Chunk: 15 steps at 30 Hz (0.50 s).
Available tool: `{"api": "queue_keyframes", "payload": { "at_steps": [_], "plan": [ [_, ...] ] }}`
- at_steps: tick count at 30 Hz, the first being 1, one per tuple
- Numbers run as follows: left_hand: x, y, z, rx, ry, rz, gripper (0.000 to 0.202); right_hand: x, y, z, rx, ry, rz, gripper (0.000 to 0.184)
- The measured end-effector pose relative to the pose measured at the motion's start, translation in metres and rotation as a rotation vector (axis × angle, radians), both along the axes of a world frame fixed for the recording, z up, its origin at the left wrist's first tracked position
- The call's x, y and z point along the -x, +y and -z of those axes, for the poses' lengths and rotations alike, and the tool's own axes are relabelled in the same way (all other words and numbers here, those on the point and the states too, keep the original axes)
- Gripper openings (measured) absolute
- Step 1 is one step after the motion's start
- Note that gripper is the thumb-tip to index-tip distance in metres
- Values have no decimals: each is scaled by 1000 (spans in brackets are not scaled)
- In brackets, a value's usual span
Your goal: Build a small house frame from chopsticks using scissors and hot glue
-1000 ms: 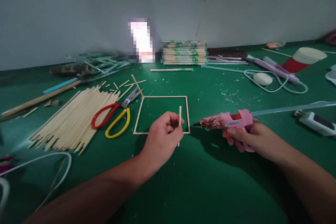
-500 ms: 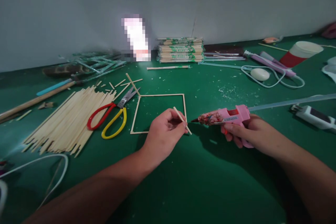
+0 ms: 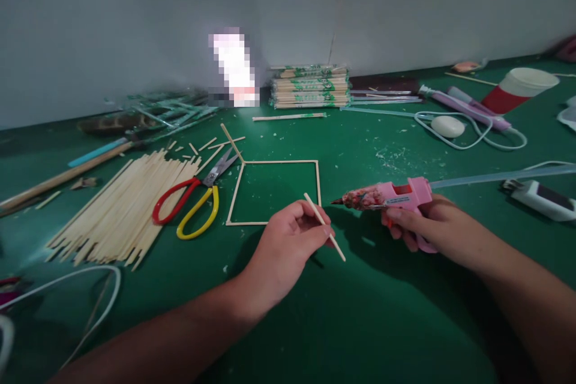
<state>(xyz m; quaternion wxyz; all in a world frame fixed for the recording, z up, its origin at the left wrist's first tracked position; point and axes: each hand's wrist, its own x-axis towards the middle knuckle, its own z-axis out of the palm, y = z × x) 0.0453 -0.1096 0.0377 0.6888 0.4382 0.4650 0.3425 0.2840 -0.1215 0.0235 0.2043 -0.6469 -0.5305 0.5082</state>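
Note:
Between thumb and fingers, my left hand (image 3: 290, 246) pinches a short wooden stick (image 3: 336, 246), which slants down to the right. Just behind that hand lies a square frame of thin sticks (image 3: 281, 162); one more stick (image 3: 231, 142) rises from its far left corner. The hand hides the frame's near right corner. My right hand (image 3: 416, 225) is wrapped round the handle of a pink glue gun (image 3: 396, 195). Its dark nozzle points left, near the frame's right side and apart from the held stick. A clear glue stick (image 3: 477, 179) sticks out of the gun's back.
Scissors (image 3: 198, 198) with red and yellow handles lie left of the frame, beside a pile of wooden sticks (image 3: 117, 210). Wrapped chopsticks (image 3: 310, 87) are stacked at the wall by a blurred bright screen (image 3: 234, 66). A paper cup (image 3: 517, 90) and white adapter (image 3: 542, 198) are at right.
My left hand has moved right and nearer to me with the stick, away from the frame's right side. The glue gun is nearly where it was.

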Motion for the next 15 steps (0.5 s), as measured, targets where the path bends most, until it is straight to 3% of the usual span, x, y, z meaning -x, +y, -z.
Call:
{"api": "queue_keyframes", "payload": {
  "at_steps": [6, 9, 15],
  "plan": [
    [-3, 9, 12, -91, -82, -15, 6, 2, 2, -4, 20, -36, 59, 43],
    [0, 18, 11, -180, -150, -55, 7, 5, 4, -7, 4, -87, 122, 44],
    [6, 46, -8, -609, 145, -208, 12, 14, 3, -12, -27, -263, 54, 49]
  ]
}}
